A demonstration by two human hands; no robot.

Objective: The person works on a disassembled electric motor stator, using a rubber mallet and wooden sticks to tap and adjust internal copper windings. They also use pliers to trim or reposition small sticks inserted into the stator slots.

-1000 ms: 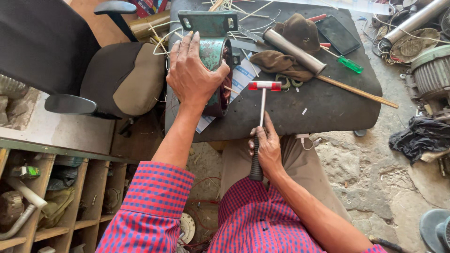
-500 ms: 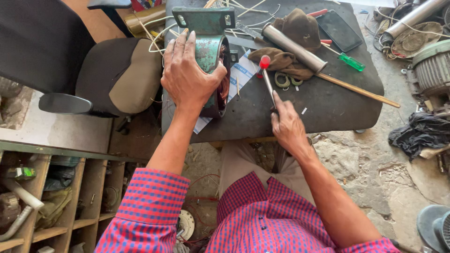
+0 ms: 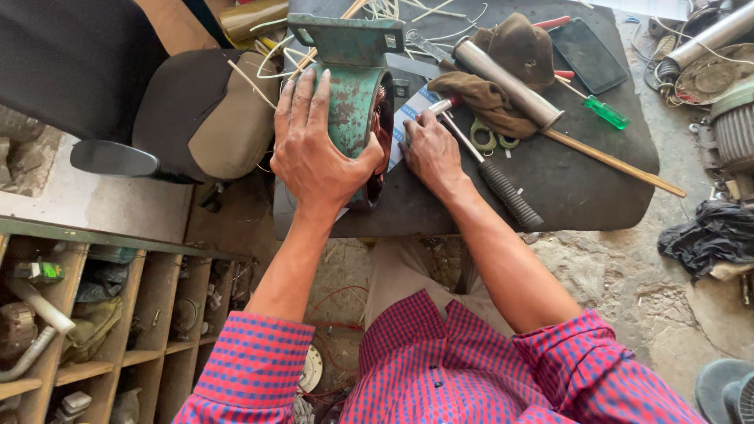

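Note:
A green, worn motor housing (image 3: 351,88) stands on edge on the dark worktable (image 3: 581,196), its copper windings showing at the open right side. My left hand (image 3: 318,153) lies spread over its top and grips it, thumb hooked on the rim. My right hand (image 3: 430,153) rests on the table right beside the open end, fingertips on a blue and white paper (image 3: 415,106). A hammer (image 3: 503,184) with a black grip lies flat along the right edge of that hand, not gripped.
On the table lie a metal pipe (image 3: 506,82), brown cloth (image 3: 503,51), scissors (image 3: 491,137), a green screwdriver (image 3: 606,113), a wooden stick (image 3: 613,162) and a black flat device (image 3: 589,55). A padded chair (image 3: 196,118) and shelves (image 3: 86,314) stand left; motor parts (image 3: 734,129) right.
My right hand raised the hammer from below the table edge up to the housing, then laid it down on the table. It now rests beside the open end. My left hand stayed put.

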